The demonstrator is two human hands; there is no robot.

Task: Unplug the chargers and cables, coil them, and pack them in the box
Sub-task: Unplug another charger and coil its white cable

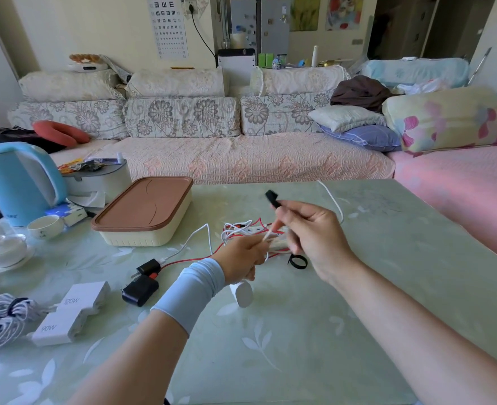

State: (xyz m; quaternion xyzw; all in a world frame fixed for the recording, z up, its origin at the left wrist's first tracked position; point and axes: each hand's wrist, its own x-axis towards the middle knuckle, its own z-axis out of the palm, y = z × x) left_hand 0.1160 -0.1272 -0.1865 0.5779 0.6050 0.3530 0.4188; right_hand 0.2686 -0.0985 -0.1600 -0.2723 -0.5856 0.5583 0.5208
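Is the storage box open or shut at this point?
Shut. The brown lid sits flat on the cream box, covering its whole top, so its contents cannot be seen.

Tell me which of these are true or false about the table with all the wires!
1. The box has its brown lid on. True.
2. The kettle is red. False: it is light blue.
3. The right hand pinches a black strap. True.
4. The two white chargers are packed inside the box. False: they lie on the table, near the left edge of the picture.
5. The left hand holds nothing. False: it grips a white cable.
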